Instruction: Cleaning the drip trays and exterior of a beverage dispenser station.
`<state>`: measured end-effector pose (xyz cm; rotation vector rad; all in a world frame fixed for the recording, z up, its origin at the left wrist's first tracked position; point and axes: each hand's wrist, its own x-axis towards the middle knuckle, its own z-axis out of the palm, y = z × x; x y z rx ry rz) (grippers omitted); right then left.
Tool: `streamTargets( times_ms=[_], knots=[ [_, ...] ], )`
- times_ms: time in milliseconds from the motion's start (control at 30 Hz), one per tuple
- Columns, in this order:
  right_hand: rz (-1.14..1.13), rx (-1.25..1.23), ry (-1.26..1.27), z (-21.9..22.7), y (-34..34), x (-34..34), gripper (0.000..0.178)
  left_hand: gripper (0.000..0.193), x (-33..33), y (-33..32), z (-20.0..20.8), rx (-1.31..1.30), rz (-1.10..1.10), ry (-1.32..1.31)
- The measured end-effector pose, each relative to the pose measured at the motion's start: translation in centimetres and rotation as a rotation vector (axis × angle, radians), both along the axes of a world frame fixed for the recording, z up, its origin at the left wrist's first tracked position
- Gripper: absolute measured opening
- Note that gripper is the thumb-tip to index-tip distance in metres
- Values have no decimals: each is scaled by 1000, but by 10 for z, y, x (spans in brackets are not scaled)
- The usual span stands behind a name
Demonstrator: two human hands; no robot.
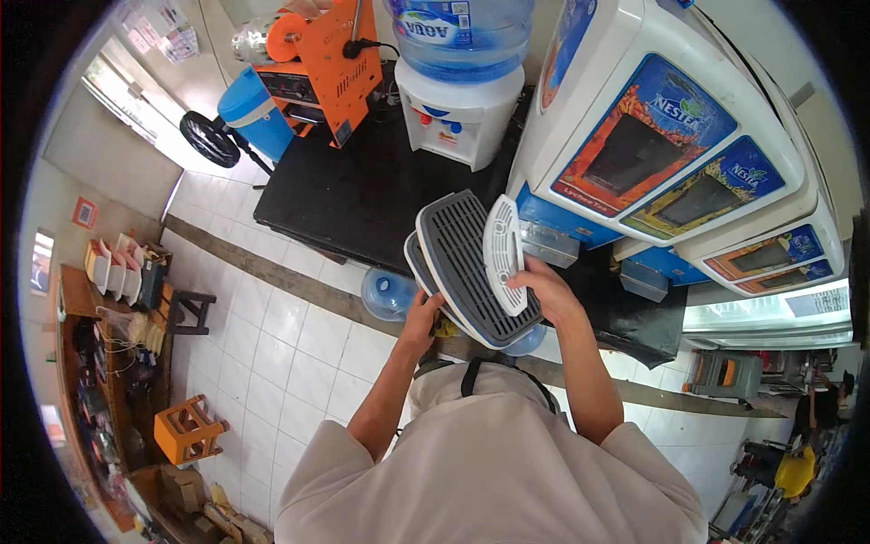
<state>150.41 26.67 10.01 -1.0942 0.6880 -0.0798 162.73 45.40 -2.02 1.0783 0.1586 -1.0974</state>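
My left hand (420,317) grips the left edge of a stack of drip trays. The top drip tray (456,240) has a white rim and a dark grey slatted grille, and another rim shows beneath it. A smaller white perforated drip grille (502,249) with a curved edge lies tilted over the right part of the slats. My right hand (546,288) pinches that white grille at its right side; part of its fingers are hidden. The stack is held in front of my body, at the near edge of a black table (353,195).
White drink dispensers (625,118) stand at the right of the table, with a water dispenser (460,113) and an orange machine (340,82) at the back. Large blue water bottles (388,295) are below. An orange stool (188,431) and shelf (86,381) stand left.
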Motion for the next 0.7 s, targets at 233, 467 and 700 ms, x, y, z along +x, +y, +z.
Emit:
streamTargets(
  times_ms=[233,467,700],
  knots=[
    [107,-105,-177,15,6,35,83,35,23,24,23,-123,84,29],
    [-115,-947,551,-126,-49,49,55,37,47,41,0,-119,73,-5],
    [228,-934,493,-202,-47,46,34,44,71,65,9,-159,-1,-89]
  ],
)
